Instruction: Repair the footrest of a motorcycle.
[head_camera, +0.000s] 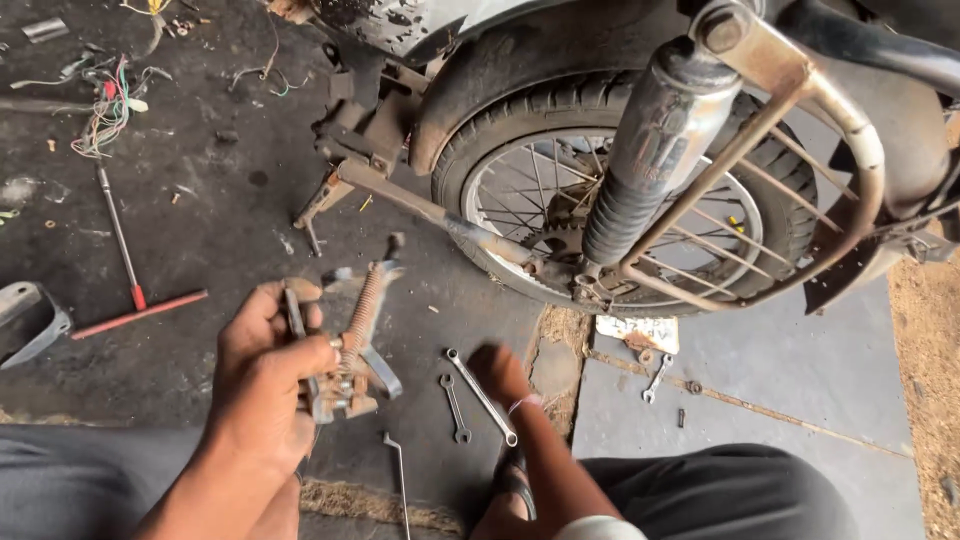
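My left hand (262, 372) is shut on a rusty metal bracket assembly (352, 350) with a coil spring along it, held just above the dark floor. My right hand (497, 368) is blurred and reaches down onto a long double-ended spanner (492, 410) lying on the floor; its grip cannot be made out. A shorter spanner (455, 408) lies just left of the long one. A thin bent rod (400, 478) rests near my knee.
A motorcycle's rear wheel (500, 120), its shock absorber (655, 150) and a rusty side guard (800, 95) stand right ahead. A red-tipped rod (140, 313), a screwdriver (118, 235), loose wires (105, 112) and a grey metal part (30, 322) lie at left. A small spanner (657, 378) lies under the wheel.
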